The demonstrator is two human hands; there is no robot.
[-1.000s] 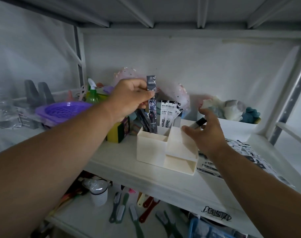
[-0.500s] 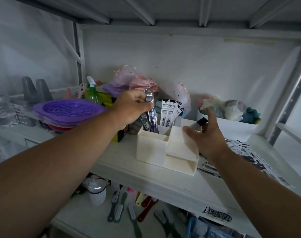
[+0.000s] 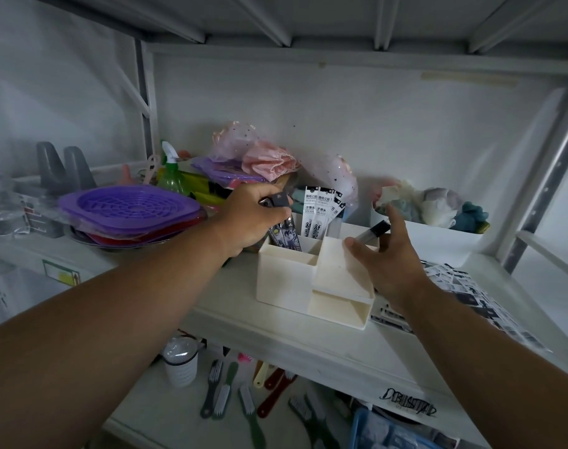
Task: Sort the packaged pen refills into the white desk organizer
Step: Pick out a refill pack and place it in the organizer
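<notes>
while my left hand [image 3: 255, 218] pinches the top of the dark refill pack [image 3: 284, 233], the pack stands nearly upright with its lower end already inside the back-left compartment of the white desk organizer [image 3: 286, 280], directly under my fingers. i judge the coming move is a straight release downward. my right hand [image 3: 386, 257], fingers spread and relaxed, touches the organizer's right side near a marker [image 3: 373, 231].
</notes>
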